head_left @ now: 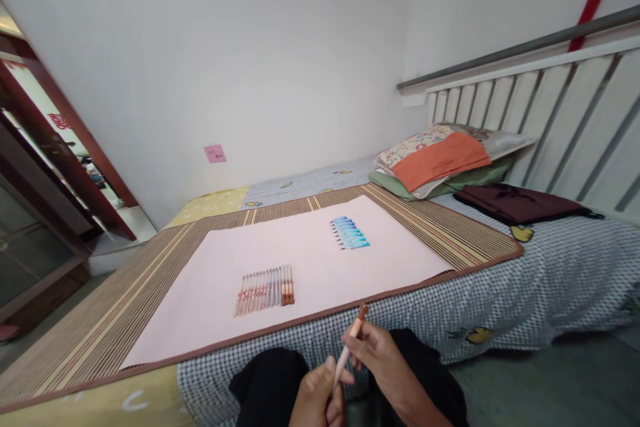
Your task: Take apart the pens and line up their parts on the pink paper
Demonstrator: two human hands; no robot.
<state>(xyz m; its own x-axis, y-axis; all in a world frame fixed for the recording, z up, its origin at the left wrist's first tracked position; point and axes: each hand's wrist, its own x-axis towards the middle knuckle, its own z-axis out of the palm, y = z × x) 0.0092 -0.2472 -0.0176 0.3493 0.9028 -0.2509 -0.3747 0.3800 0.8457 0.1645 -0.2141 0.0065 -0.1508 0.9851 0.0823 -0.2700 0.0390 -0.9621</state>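
You are holding a pen (342, 361) in both hands, just short of the bed (500, 307). Your left hand (315, 393) is closing its fingers round the lower barrel, its far end being hidden there; your right hand (377, 350) is pinching higher up, sitting nearer the brown tip (363, 309). The pen's long axis is slanting away from you, up and rightward, the brown tip pointing toward the bed. Beyond your hands and to the left, a row of pens (273, 287) is lying on the pink sheet (200, 300), while blue pens (353, 233) are resting farther off, almost straight past the brown tip.
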